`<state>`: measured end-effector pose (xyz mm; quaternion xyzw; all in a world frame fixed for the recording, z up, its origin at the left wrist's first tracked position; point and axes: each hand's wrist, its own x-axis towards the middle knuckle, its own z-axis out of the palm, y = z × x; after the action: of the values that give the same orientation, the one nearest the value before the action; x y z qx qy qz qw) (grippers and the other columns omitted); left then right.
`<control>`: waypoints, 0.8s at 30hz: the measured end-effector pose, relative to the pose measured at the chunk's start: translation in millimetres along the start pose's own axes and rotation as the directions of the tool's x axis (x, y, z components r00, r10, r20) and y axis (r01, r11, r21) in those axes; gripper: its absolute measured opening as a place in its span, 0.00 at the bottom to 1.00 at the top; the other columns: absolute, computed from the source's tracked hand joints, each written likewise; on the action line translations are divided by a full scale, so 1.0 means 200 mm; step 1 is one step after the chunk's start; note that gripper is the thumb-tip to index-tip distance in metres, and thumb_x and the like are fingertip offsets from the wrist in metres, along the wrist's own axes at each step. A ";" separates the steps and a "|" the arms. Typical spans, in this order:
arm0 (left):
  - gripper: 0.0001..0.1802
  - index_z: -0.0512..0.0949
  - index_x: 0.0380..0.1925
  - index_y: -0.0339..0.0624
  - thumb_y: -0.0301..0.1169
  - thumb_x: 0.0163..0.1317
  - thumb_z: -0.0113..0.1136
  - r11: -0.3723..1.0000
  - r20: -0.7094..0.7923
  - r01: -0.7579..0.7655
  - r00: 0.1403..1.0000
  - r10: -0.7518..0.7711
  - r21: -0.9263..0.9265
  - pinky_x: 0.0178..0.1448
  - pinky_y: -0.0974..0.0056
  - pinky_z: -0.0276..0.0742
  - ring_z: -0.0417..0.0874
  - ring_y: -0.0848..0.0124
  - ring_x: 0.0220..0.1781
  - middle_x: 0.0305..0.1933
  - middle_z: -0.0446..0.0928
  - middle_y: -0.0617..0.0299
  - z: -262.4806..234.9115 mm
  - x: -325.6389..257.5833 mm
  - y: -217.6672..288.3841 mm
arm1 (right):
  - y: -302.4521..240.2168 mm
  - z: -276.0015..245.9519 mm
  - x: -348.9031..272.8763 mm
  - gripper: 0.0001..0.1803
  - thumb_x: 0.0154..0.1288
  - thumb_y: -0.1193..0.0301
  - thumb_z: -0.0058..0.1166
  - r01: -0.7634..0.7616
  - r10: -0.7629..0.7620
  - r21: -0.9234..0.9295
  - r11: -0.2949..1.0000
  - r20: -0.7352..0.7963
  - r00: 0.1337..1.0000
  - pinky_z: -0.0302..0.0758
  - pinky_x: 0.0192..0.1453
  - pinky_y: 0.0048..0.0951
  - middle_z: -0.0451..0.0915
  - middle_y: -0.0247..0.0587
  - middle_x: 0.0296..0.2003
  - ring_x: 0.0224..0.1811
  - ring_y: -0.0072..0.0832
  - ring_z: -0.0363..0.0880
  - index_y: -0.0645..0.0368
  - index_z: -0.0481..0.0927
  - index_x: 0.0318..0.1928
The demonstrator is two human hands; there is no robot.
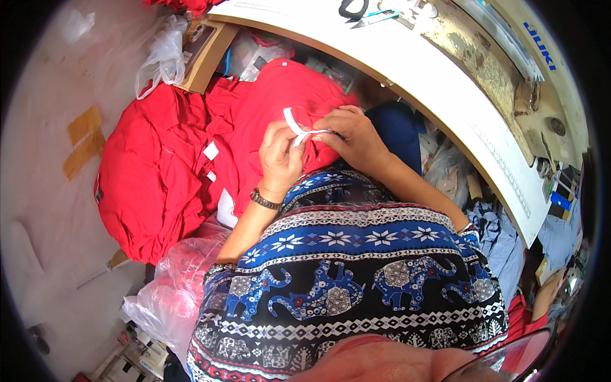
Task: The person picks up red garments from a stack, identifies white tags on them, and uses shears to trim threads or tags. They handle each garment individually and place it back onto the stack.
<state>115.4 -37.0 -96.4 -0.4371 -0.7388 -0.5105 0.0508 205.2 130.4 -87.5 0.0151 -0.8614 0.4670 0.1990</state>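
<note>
Both hands meet over a red garment (280,95) bunched on the person's lap. The left hand (280,159) and the right hand (353,137) are close together, fingertips almost touching, and between them they pinch a narrow white strip (298,129) — a label or tape, too small to tell which. The strip's long axis runs on a slant: its free end curls up and away from the body, toward the left hand's far side, while the other end lies flatter under the right hand's fingertips. Both hands are closed on the strip and the red cloth beneath it.

The garment spreads out to the left of the left hand into a large heap of red cloth (153,184), which bears small white tags (210,151). A wristwatch (265,199) sits on the left wrist. Nearer the body than the hands lies a blue, black and white patterned fabric (356,280) with elephant figures.

Beyond the right hand curves the white edge of a sewing table (458,121) — its top worn and stained, with scissors (354,9) at the far end. Left of the heap is a pale floor (44,191), with a clear plastic bag (172,299) below and a cardboard box (207,54) past the cloth.
</note>
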 end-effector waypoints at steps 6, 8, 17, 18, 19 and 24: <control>0.06 0.75 0.36 0.35 0.23 0.58 0.58 0.997 0.057 0.075 0.995 -0.076 0.012 0.43 0.56 0.73 0.76 0.52 0.39 0.38 0.72 0.49 0.03 0.02 0.02 | -0.07 -0.03 0.01 0.21 0.50 0.63 0.69 -0.248 0.232 0.188 0.950 0.105 0.967 0.67 0.55 0.39 0.80 0.40 0.40 0.45 0.35 0.78 0.57 0.79 0.44; 0.07 0.76 0.37 0.37 0.21 0.57 0.59 0.995 0.025 0.092 0.996 -0.091 -0.026 0.43 0.59 0.73 0.76 0.56 0.39 0.38 0.73 0.52 0.03 0.03 0.03 | -0.09 -0.02 0.02 0.31 0.43 0.61 0.74 -0.241 0.228 0.195 0.951 0.086 0.970 0.67 0.57 0.39 0.78 0.42 0.46 0.49 0.37 0.77 0.58 0.77 0.48; 0.06 0.82 0.31 0.41 0.24 0.51 0.64 0.962 0.083 0.250 0.967 -0.241 -0.114 0.42 0.62 0.73 0.74 0.63 0.38 0.33 0.71 0.59 0.02 0.03 0.02 | -0.06 0.02 0.12 0.47 0.30 0.56 0.78 0.083 -0.077 -0.036 0.996 0.150 0.986 0.63 0.62 0.40 0.77 0.43 0.51 0.57 0.41 0.73 0.57 0.73 0.56; 0.06 0.83 0.30 0.42 0.24 0.50 0.64 0.961 0.088 0.256 0.965 -0.247 -0.108 0.42 0.62 0.72 0.73 0.64 0.37 0.32 0.71 0.60 0.02 0.04 0.02 | -0.06 0.01 0.12 0.45 0.30 0.56 0.78 0.075 -0.067 -0.044 0.996 0.163 0.984 0.63 0.62 0.40 0.77 0.42 0.51 0.57 0.41 0.73 0.58 0.75 0.54; 0.06 0.83 0.30 0.42 0.25 0.50 0.65 0.960 0.094 0.261 0.963 -0.252 -0.101 0.42 0.63 0.72 0.73 0.65 0.37 0.32 0.70 0.60 0.02 0.04 0.02 | -0.06 0.00 0.13 0.43 0.31 0.56 0.77 0.067 -0.056 -0.052 0.996 0.176 0.983 0.63 0.62 0.40 0.77 0.42 0.50 0.57 0.41 0.73 0.58 0.76 0.53; 0.09 0.85 0.33 0.42 0.26 0.49 0.70 0.903 0.183 0.387 0.917 -0.355 -0.184 0.39 0.68 0.68 0.70 0.71 0.36 0.32 0.68 0.63 0.02 0.03 0.02 | -0.01 -0.01 0.11 0.30 0.35 0.62 0.76 0.035 -0.014 -0.101 0.994 0.199 0.980 0.64 0.61 0.40 0.78 0.41 0.49 0.56 0.41 0.74 0.60 0.81 0.42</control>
<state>115.6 -29.0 -92.1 -0.3269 -0.7502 -0.5549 -0.1495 185.2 134.1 -77.5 0.0616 -0.8999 0.4151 0.1186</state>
